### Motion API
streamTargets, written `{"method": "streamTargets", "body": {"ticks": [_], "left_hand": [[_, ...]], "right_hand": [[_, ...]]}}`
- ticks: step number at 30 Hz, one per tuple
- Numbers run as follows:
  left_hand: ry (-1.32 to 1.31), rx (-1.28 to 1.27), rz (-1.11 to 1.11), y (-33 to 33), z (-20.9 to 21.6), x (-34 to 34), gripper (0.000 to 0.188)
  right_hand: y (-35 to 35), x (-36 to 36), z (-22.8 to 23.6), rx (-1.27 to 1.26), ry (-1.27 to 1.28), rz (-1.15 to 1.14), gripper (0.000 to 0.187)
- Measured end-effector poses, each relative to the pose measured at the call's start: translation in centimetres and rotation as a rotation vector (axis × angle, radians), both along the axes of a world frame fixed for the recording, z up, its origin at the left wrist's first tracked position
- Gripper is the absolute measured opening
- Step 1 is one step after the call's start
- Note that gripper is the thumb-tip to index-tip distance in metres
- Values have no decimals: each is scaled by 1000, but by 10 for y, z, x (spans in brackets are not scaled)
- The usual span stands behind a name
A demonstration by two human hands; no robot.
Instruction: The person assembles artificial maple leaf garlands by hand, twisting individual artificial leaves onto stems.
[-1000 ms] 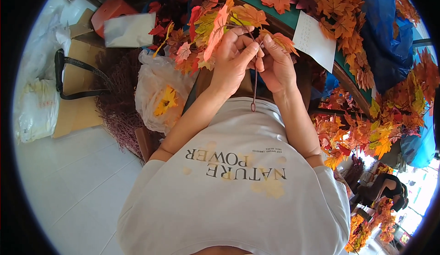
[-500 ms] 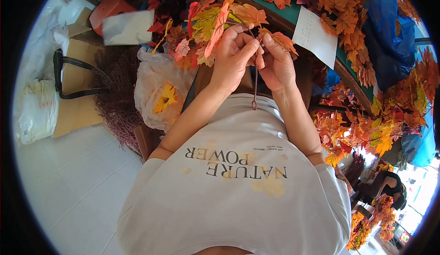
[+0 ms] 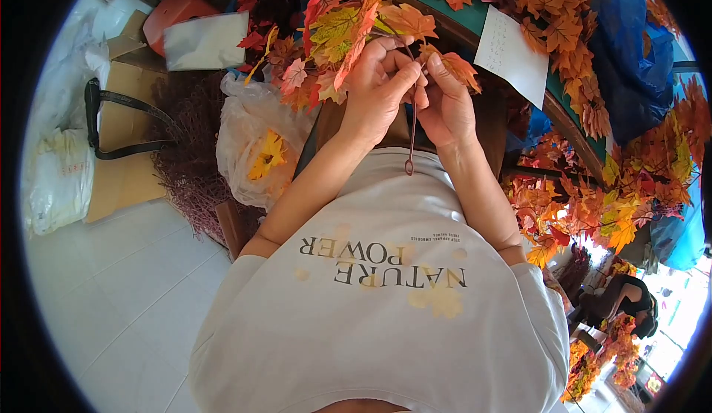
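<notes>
Before my chest, an artificial maple leaf garland [image 3: 337, 38] in orange, red and yellow-green spreads up and left of my hands. My left hand [image 3: 377, 94] is closed, its thumb and fingers pinching the garland's thin brown stem. Close against it, my right hand [image 3: 450, 109] is also closed, thumb and fingers together at the stem. An orange leaf [image 3: 461, 71] sticks out just behind the right thumb. Below the hands the brown stem end [image 3: 412, 135] hangs down and finishes in a small loop. My fingers hide the exact spot they grip.
A green-topped table [image 3: 445, 20] with a brown edge curves ahead, bearing a paper sheet [image 3: 512, 57] and leaf garlands [image 3: 560, 31]. To the left are a plastic bag [image 3: 248, 146], a bundle of brown stems [image 3: 189, 153] and a cardboard box [image 3: 130, 116]. Another person [image 3: 630, 302] is at far right.
My hands and the garland keep almost the same pose, with only slight finger movement. The hanging loop has risen a little.
</notes>
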State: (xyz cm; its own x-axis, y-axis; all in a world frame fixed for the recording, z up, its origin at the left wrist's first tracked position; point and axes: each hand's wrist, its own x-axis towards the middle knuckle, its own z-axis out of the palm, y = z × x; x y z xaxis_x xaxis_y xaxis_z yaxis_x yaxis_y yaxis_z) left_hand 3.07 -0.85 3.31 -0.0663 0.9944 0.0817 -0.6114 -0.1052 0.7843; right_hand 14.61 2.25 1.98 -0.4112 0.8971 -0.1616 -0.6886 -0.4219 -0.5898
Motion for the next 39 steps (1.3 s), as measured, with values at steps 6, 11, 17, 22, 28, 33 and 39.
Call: {"method": "streamTargets", "body": {"ticks": [6, 11, 17, 22, 28, 33, 39], "left_hand": [[21, -1, 21, -1, 0, 1, 33], [19, -8, 27, -1, -1, 1, 32], [35, 12, 44, -1, -4, 2, 32], [79, 13, 64, -1, -5, 1, 33], [57, 51, 69, 1, -8, 3, 32], [92, 88, 69, 3, -9, 1, 31], [75, 98, 21, 3, -8, 1, 31]], "right_hand": [[-5, -4, 5, -34, 5, -32, 18], [-3, -3, -1, 51, -41, -33, 19], [-7, -4, -1, 92, -61, -80, 17], [-8, -3, -5, 155, -125, -119, 15], [-8, -4, -5, 194, -124, -139, 16], [-9, -6, -5, 205, -193, -147, 20], [-7, -6, -17, 187, -60, -153, 16]]}}
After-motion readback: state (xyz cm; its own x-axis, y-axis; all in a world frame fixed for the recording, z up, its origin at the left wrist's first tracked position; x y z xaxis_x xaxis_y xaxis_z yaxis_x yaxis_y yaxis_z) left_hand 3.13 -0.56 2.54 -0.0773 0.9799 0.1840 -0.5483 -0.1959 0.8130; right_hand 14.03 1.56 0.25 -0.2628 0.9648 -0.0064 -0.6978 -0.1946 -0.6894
